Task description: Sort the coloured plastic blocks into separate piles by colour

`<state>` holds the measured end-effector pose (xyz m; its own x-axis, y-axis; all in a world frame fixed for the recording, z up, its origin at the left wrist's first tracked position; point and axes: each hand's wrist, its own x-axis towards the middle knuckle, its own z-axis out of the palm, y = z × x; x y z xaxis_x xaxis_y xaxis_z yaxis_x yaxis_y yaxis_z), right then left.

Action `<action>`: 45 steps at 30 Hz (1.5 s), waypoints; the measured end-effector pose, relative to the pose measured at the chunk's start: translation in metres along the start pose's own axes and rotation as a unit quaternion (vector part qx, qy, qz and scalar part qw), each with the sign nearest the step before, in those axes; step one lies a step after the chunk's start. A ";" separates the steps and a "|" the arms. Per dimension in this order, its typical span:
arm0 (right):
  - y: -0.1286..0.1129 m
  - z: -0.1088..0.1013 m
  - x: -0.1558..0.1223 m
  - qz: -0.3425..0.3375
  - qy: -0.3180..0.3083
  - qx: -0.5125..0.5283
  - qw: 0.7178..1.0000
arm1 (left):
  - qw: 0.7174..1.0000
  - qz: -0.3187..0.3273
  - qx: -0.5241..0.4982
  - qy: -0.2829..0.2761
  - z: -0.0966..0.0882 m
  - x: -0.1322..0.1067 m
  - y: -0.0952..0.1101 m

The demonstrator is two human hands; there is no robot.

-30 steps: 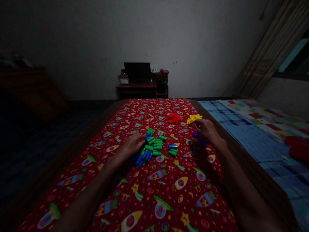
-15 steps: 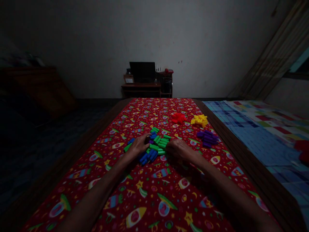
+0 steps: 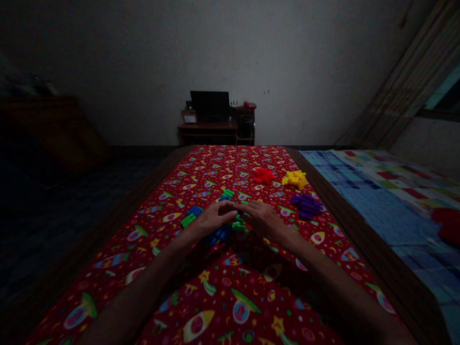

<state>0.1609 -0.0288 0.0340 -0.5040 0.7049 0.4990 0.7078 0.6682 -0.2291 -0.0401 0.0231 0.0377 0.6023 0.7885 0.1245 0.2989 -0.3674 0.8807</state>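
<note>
My left hand (image 3: 215, 217) and my right hand (image 3: 264, 219) meet fingertip to fingertip over a mixed pile of small plastic pieces. The left thumb and fingers are drawn together in a pinch toward the right hand. My right fingers curl inward and down, their tips partly hidden. Whatever lies between the fingertips is too dark and small to make out. Around and below the hands show blue pieces (image 3: 220, 234) and green pieces (image 3: 238, 224). More green pieces (image 3: 187, 220) lie left of my left wrist, beside blue ones. The middle of the pile is covered by my hands.
Separate heaps of red pieces (image 3: 264, 176), yellow pieces (image 3: 294, 179) and purple pieces (image 3: 306, 206) lie on the right of the red patterned cloth (image 3: 230, 165). Beyond the table stands a desk with a monitor (image 3: 210, 105). A bed (image 3: 359, 191) is on the right.
My left hand has moved right and my right hand slightly up and left, so the fingertips now meet. The purple piece seen in the pile is hidden now. The view has shifted slightly.
</note>
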 end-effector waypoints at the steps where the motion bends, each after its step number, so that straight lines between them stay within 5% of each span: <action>1: 0.001 -0.003 0.001 0.023 -0.011 -0.022 0.999 | 1.000 0.001 0.005 -0.002 0.004 -0.001 0.001; 6: 0.035 -0.047 -0.007 0.183 -0.048 -0.091 0.978 | 0.988 0.037 0.138 0.059 0.011 -0.007 0.005; 11: 0.083 -0.096 -0.030 0.342 -0.139 -0.101 0.924 | 0.971 0.116 0.205 0.044 0.015 -0.010 0.009; 15: 0.096 -0.097 -0.040 0.412 -0.225 -0.132 0.873 | 0.965 0.132 0.221 0.044 0.015 -0.009 0.006; 20: 0.086 -0.087 -0.039 0.465 -0.176 -0.219 0.840 | 0.962 0.138 0.232 0.053 0.011 -0.007 0.004; 26: 0.068 -0.084 -0.023 0.401 -0.066 -0.200 0.892 | 0.950 0.149 0.259 0.090 -0.016 0.000 -0.008; 29: 0.053 -0.066 -0.013 0.303 -0.119 -0.089 0.941 | 0.937 0.145 0.301 0.106 -0.026 0.001 -0.021; 33: 0.037 -0.025 -0.017 0.180 -0.233 -0.011 0.956 | 0.908 0.171 0.371 0.091 0.003 -0.011 -0.028; 38: 0.038 0.017 -0.030 0.119 -0.144 -0.023 0.982 | 0.857 0.189 0.479 0.007 0.047 -0.026 -0.017; 45: 0.032 0.029 -0.022 0.072 -0.089 0.106 0.988 | 0.844 0.132 0.514 0.072 0.013 -0.026 -0.036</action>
<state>0.1802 -0.0167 -0.0086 -0.4986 0.8138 0.2987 0.6677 0.5803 -0.4663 -0.0568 0.0097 -0.0031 0.6747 0.6368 0.3731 0.6974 -0.7156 -0.0398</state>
